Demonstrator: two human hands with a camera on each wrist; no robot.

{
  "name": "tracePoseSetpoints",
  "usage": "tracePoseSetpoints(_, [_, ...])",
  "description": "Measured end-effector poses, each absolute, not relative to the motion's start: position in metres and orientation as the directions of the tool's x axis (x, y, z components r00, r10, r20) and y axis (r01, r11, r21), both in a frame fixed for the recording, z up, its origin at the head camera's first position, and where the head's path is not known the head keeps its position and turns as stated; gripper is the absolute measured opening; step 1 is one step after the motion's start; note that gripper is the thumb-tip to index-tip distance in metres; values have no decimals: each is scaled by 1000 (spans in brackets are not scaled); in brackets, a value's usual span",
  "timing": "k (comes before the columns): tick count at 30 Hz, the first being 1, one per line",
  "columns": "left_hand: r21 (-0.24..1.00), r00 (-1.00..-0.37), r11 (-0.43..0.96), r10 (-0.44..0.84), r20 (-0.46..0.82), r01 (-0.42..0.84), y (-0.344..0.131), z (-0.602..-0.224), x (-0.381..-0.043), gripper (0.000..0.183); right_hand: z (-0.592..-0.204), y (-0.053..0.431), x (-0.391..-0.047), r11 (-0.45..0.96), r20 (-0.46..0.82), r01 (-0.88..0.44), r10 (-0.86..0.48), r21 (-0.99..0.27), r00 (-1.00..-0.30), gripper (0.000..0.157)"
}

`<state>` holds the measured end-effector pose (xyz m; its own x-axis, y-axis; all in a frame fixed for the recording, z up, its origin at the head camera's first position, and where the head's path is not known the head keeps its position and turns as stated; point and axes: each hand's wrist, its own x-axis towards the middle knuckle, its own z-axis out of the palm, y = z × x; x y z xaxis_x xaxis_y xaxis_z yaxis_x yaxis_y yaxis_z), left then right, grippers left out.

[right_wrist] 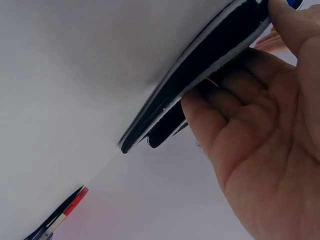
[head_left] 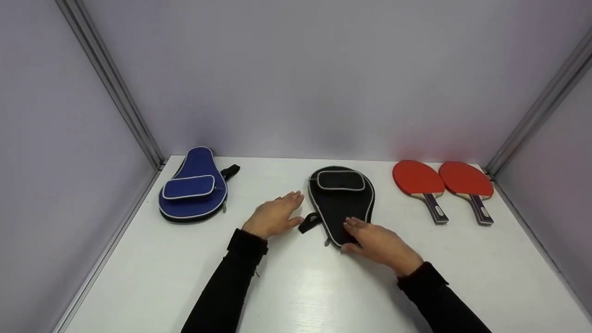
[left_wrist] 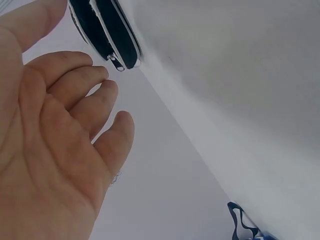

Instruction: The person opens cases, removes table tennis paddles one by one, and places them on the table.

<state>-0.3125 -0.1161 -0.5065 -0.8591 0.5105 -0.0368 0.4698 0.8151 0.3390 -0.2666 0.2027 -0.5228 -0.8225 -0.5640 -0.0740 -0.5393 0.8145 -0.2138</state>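
A black table tennis bat case [head_left: 336, 200] with pale piping lies flat on the table, wide end toward the back wall. Its small zipped pocket [head_left: 341, 181] faces up, and a strap [head_left: 310, 223] sticks out on the left. My right hand [head_left: 381, 243] is over the narrow end, fingers extended; in the right wrist view its fingers [right_wrist: 202, 120] lie along the case's upper side. Left of the case, my left hand [head_left: 274, 217] hovers palm down with relaxed fingers and holds nothing. The left wrist view shows the zipped edge of the case [left_wrist: 102, 30] beyond those fingers.
A blue bat case [head_left: 196, 187] with its own pocket and black strap lies at the table's left. Two red table tennis bats [head_left: 416, 178] [head_left: 465, 179] lie side by side at the right, handles toward me. Pale walls [head_left: 296, 83] close off the back and both sides.
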Motion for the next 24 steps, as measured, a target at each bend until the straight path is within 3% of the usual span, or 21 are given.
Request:
tracePoseSetpoints(7, [323, -860, 822, 508, -40, 470, -115, -507, -313, 68, -524, 216, -275, 861, -79, -461, -486, -213, -871, 70])
tracePoseSetpoints(24, [357, -874, 824, 484, -39, 440, -130, -492, -313, 70, -522, 248, -294, 881, -94, -407, -438, -241, -894, 66])
